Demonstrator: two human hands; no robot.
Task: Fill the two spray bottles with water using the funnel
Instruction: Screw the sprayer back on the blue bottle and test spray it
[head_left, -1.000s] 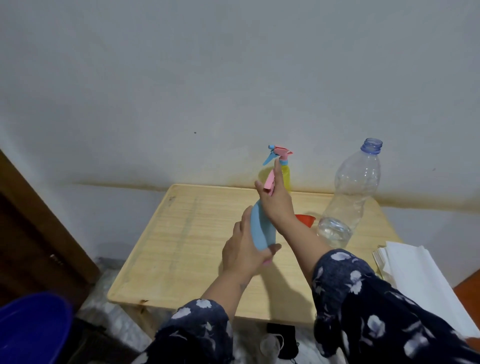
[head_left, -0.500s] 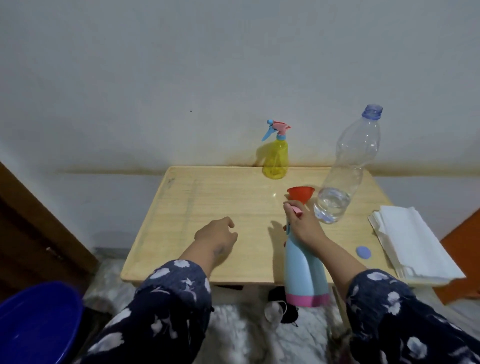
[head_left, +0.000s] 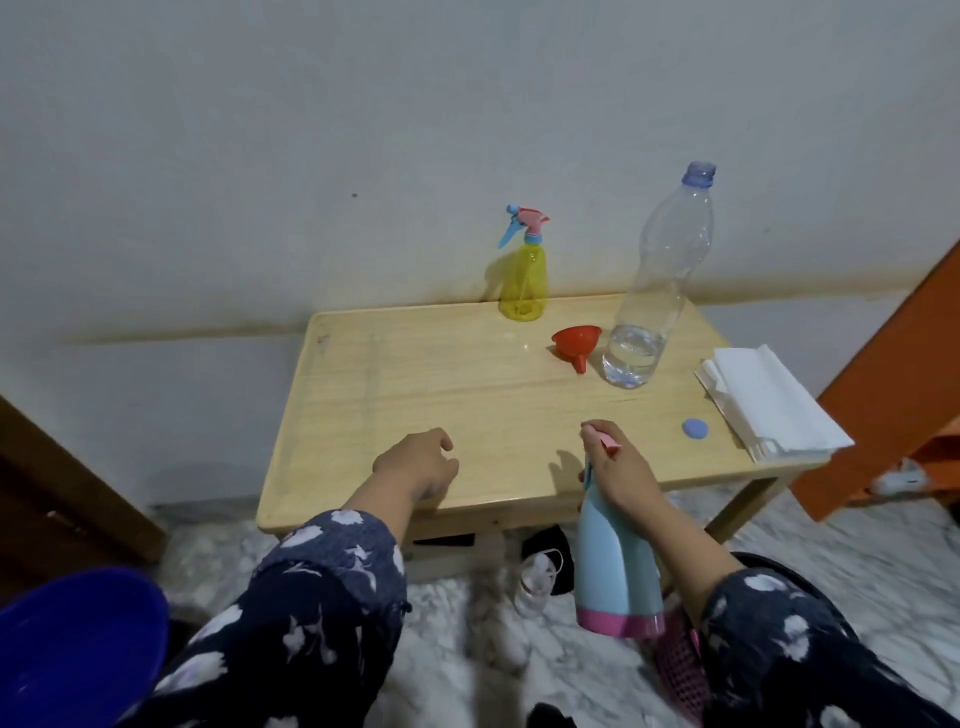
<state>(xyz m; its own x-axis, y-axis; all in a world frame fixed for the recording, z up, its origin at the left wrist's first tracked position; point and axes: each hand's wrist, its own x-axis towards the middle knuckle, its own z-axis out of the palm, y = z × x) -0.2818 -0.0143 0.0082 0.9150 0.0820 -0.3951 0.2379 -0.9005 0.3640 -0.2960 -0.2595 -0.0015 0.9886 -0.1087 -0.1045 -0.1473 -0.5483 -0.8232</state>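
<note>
Right hand (head_left: 621, 470) fingers clasp blue spray bottle (head_left: 615, 571) (pink base) | left hand (head_left: 418, 462) loosely curled, empty

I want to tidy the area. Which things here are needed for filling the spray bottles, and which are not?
Needed: blue spray bottle held in right hand, yellow spray bottle, red funnel, clear water bottle.

Not needed: paper napkins, blue cap, blue basin.

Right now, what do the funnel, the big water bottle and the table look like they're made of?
Funnel: opaque red plastic, likely, with a smooth moulded look. Water bottle: clear thin plastic, ribbed, see-through with water at the bottom. Table: pale wood or wood veneer, grain lines visible, slight sheen.
</note>
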